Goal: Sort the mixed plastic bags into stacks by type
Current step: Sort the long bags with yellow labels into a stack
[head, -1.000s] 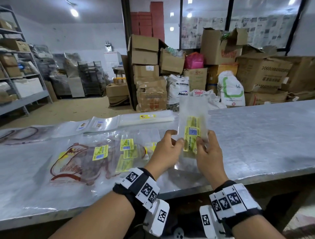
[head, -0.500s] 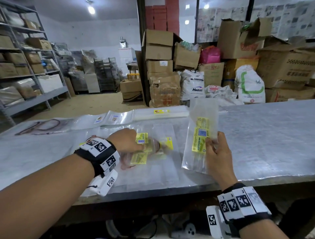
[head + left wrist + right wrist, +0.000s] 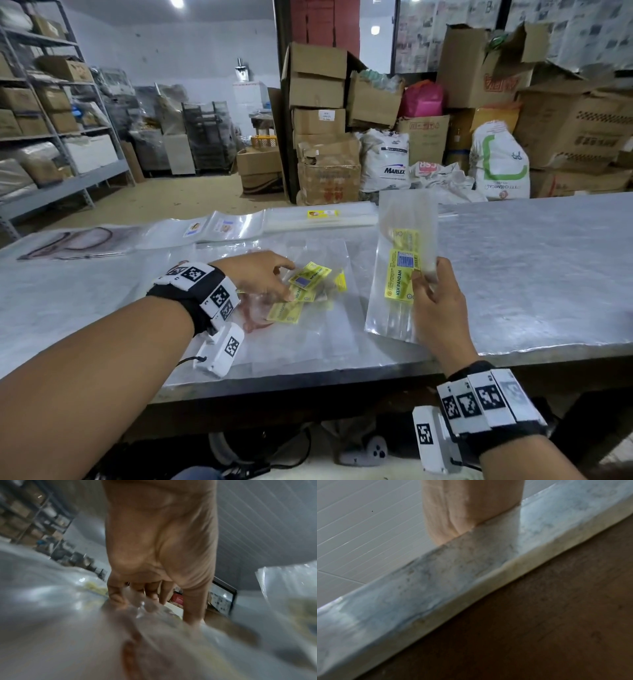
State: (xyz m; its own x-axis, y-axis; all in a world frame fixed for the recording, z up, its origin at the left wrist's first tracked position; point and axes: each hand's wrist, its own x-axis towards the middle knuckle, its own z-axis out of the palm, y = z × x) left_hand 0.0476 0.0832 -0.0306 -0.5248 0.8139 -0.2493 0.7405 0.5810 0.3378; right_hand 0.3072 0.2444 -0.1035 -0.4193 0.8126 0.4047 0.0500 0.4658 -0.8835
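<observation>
On grey metal table [image 3: 531,267], clear bags [image 3: 308,315]; cardboard boxes [image 3: 317,87] behind

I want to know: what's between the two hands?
Head view: between the left hand and right hand lie loose yellow-labelled bags, then bare table.

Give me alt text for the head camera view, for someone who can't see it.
At a grey table, the right hand holds up a clear plastic bag with a yellow KEK PANDAN label, while the left hand reaches into a loose pile of similar yellow-labelled bags. Cardboard boxes and sacks stand behind.
</observation>
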